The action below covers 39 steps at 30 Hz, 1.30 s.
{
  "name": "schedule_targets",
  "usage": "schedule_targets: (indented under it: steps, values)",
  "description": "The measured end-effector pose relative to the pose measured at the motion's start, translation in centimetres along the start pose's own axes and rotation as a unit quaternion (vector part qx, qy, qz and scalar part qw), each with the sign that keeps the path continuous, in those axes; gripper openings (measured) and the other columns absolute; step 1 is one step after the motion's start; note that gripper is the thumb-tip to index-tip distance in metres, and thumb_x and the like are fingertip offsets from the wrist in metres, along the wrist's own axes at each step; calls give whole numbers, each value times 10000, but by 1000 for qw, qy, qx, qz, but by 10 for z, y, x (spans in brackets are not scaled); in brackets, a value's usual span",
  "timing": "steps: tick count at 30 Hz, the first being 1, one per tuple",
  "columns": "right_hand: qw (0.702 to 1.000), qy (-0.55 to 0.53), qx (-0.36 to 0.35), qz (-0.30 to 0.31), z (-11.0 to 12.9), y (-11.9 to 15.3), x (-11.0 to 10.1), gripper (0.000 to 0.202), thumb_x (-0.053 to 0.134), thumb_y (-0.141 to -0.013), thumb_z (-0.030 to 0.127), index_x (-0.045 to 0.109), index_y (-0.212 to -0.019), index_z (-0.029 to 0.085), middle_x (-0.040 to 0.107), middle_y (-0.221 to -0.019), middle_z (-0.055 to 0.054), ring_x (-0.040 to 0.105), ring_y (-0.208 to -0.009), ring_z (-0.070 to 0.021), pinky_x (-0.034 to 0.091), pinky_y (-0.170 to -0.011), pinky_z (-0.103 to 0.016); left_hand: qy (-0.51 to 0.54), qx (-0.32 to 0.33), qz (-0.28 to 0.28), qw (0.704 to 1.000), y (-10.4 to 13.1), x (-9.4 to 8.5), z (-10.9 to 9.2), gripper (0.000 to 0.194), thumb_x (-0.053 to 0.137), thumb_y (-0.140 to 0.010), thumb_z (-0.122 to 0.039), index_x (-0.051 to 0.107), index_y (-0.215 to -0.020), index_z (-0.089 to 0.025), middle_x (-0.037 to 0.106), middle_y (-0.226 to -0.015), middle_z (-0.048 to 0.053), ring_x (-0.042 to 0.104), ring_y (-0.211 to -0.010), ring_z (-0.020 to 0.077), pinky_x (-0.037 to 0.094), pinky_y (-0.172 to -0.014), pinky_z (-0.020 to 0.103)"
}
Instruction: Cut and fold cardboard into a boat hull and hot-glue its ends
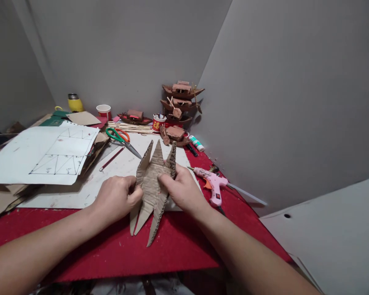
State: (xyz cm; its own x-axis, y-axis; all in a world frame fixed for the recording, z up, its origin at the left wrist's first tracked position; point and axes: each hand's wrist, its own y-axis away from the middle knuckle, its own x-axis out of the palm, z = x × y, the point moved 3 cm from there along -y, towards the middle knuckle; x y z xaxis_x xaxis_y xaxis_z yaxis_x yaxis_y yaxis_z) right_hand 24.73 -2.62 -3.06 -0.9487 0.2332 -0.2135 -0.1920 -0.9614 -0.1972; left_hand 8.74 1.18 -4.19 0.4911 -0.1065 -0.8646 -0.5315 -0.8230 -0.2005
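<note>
The right hand (pixel 186 188) is partly hidden by corrugated cardboard (pixel 152 184). The left forearm (pixel 53 241) is cropped at left.

Forearms (pixel 60 237) angled inward, both hands (pixel 117 196) in a pinch grip

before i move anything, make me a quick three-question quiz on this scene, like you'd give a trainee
1. True or false: the left hand and the right hand both hold the cardboard piece.
2. What colour is the glue gun? a) yellow b) green c) pink
3. Fill the gap: the paper with line drawings lies on the person's ___ side of the red table.

Key: 1. True. 2. c) pink. 3. left.
</note>
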Motion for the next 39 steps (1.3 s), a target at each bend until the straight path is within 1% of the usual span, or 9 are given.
schedule_targets:
  steps: [6,11,13,15,19,25,27,33,39]
  values:
    - [994,-106,39,5,-9,-9,-5,150,546,-669,175,608,-806,165,635,-719,7,563,-656,-150,455,-632,-247,186,23,50,981,0,2,-2,250,427,-780,-257,545,-581,-163,471,-511,-36,391,-488,106,258,-479,224]
    - [968,-207,109,93,-14,-3,6,219,583,-647,168,663,-850,151,678,-711,-1,602,-638,-165,490,-636,-273,233,22,-13,972,0,-3,-4,247,465,-785,-266,565,-589,-155,475,-507,-43,399,-496,103,299,-478,209]
    - [966,-202,124,100,-17,-2,8,239,605,-622,150,673,-851,148,692,-713,0,615,-639,-172,505,-654,-288,227,21,-15,974,0,-4,-3,239,478,-781,-261,575,-591,-153,486,-505,-42,407,-497,105,308,-478,208]
    - [968,-191,132,97,-20,-2,8,231,620,-614,153,675,-838,142,694,-699,1,618,-630,-174,510,-654,-296,228,26,13,973,-2,-3,-2,232,469,-785,-253,605,-628,-148,531,-536,-33,438,-514,112,325,-490,210]
    - [984,-111,114,81,-16,0,9,184,612,-651,194,677,-809,125,676,-683,-9,603,-627,-169,499,-625,-283,177,29,41,983,-4,2,2,248,441,-792,-246,612,-642,-148,568,-564,-18,457,-520,117,319,-498,215]
    - [999,-27,29,28,4,10,14,215,538,-742,240,682,-838,112,665,-736,-35,590,-694,-175,488,-659,-281,41,19,-49,998,-3,-1,3,218,453,-791,-260,570,-637,-162,486,-498,-32,402,-471,105,276,-499,226]
    - [999,-30,26,24,5,10,12,209,547,-740,245,672,-844,114,671,-766,-40,595,-714,-179,489,-677,-285,70,24,-51,996,-3,-3,4,236,442,-808,-278,580,-655,-161,503,-521,-28,418,-488,109,288,-503,223]
    - [992,-92,62,53,-6,1,2,177,577,-690,223,661,-816,132,681,-740,-27,608,-677,-182,498,-669,-297,185,34,34,982,-4,0,6,232,435,-786,-246,548,-605,-155,517,-547,-35,444,-523,109,321,-491,202]
    - [993,-92,46,54,-1,1,2,155,569,-699,213,675,-787,142,671,-688,-9,591,-636,-165,485,-641,-272,273,10,53,961,-3,-1,-1,177,476,-730,-217,619,-658,-142,586,-579,-19,509,-555,131,393,-509,206]
